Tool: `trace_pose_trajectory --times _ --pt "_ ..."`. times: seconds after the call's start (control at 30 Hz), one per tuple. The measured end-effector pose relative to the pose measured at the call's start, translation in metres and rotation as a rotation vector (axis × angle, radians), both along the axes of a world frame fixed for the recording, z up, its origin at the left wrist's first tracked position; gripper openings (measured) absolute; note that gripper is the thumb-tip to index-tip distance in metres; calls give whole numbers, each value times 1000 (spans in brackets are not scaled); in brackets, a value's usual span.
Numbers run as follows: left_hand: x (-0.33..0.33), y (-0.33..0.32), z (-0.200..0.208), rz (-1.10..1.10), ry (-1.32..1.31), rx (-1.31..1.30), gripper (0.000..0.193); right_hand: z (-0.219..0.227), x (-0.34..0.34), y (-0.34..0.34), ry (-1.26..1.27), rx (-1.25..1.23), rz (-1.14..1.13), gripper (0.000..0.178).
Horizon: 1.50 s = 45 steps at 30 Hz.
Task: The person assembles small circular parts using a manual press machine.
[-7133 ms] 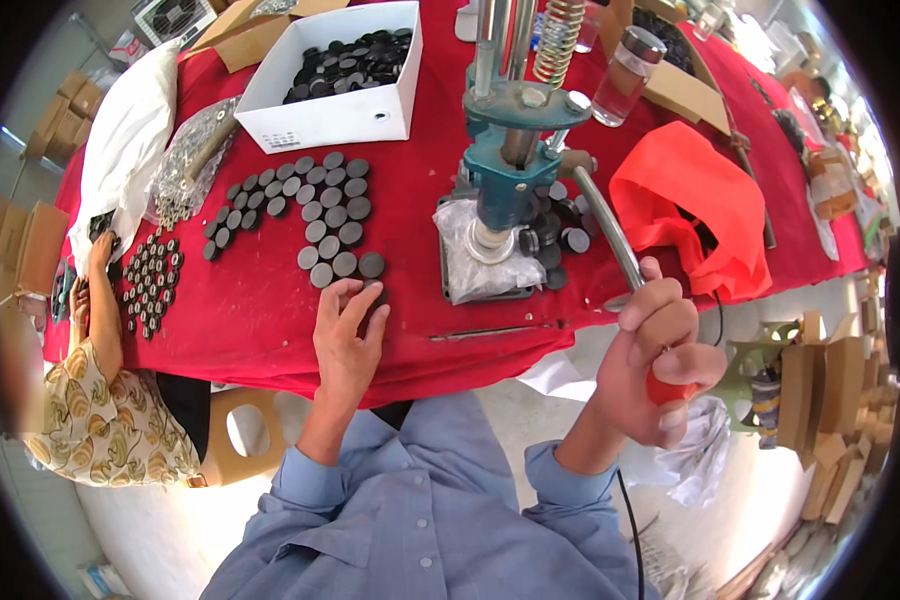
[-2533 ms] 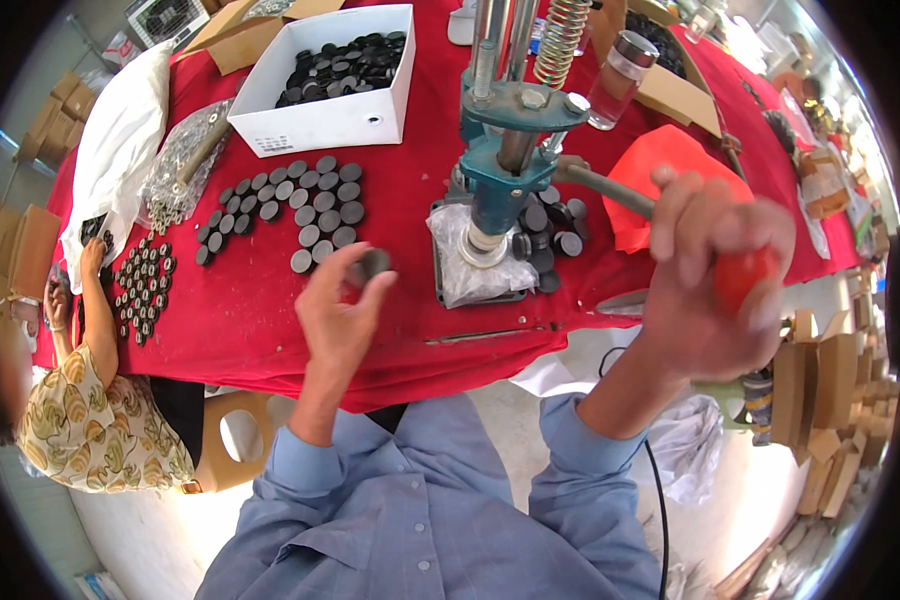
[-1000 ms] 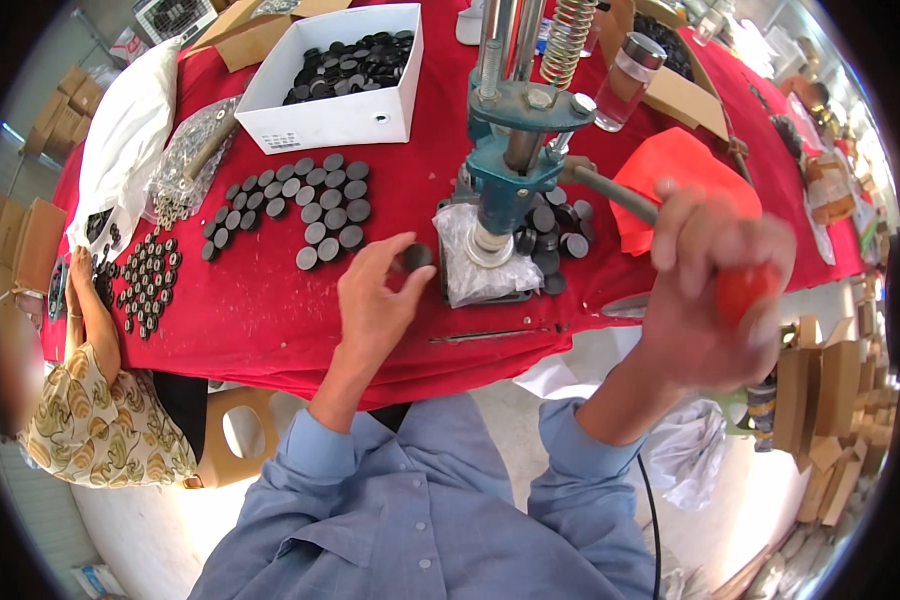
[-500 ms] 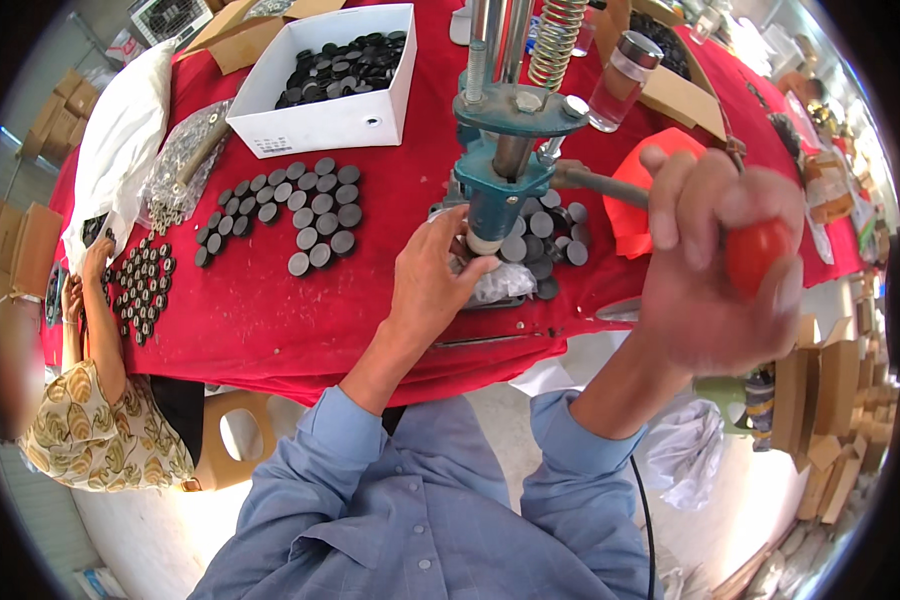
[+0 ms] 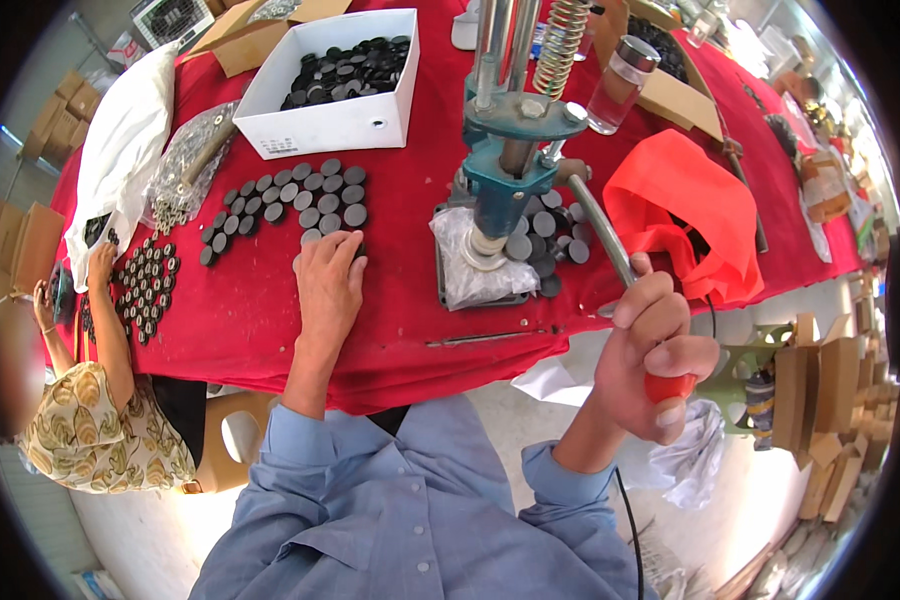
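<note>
My left hand (image 5: 328,290) lies over the near end of a group of black round discs (image 5: 328,204), its fingers stretched out and slightly apart. Its fingertips hide the discs beneath, so I cannot see a disc between them. My right hand (image 5: 652,355) is closed round the red knob (image 5: 669,387) at the end of the metal lever (image 5: 602,228). That lever belongs to a teal hand press (image 5: 502,190) with a coil spring on top. Under the ram, a clear plastic sheet (image 5: 466,283) covers the base, and more black discs (image 5: 548,240) lie beside it.
A white box (image 5: 395,115) of black discs stands behind. A glass bottle (image 5: 620,85) and a red-orange bag (image 5: 660,190) are right of the press. At the left a co-worker's hands (image 5: 101,265) work near small black ringed parts (image 5: 148,285) and a white sack (image 5: 120,130).
My left hand has moved from the press ram leftward to the discs. My right hand has brought the lever down and nearer, and the ram now stands bare above the plastic sheet.
</note>
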<state>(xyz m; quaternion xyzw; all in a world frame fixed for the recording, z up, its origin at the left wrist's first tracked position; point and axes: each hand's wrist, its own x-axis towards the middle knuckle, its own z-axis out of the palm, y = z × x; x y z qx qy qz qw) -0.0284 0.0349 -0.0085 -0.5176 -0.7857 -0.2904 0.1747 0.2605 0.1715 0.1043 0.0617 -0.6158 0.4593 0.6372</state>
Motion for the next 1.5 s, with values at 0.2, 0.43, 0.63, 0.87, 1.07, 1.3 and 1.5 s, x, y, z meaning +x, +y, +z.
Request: trace_pose_trajectory --times 0.2,0.43,0.63,0.87,1.07,1.3,1.5 --pt "6 2 -1 -85 -68 55 36 43 -10 30 -71 90 101 41" --pt "74 51 25 -204 -486 194 67 105 -38 78 -182 -23 267 45" --pt "93 81 28 -286 -449 195 72 109 -48 78 -154 -28 356 45" --pt "90 87 22 -288 -532 223 72 87 -37 68 -98 10 309 46" --pt "63 52 27 -292 -453 272 55 29 -4 14 -99 40 114 40" --pt "12 -32 10 71 27 18 32 0 -2 -1 -13 -3 3 45" --pt "9 -49 -1 44 -372 71 34 25 -5 12 -12 18 70 44"
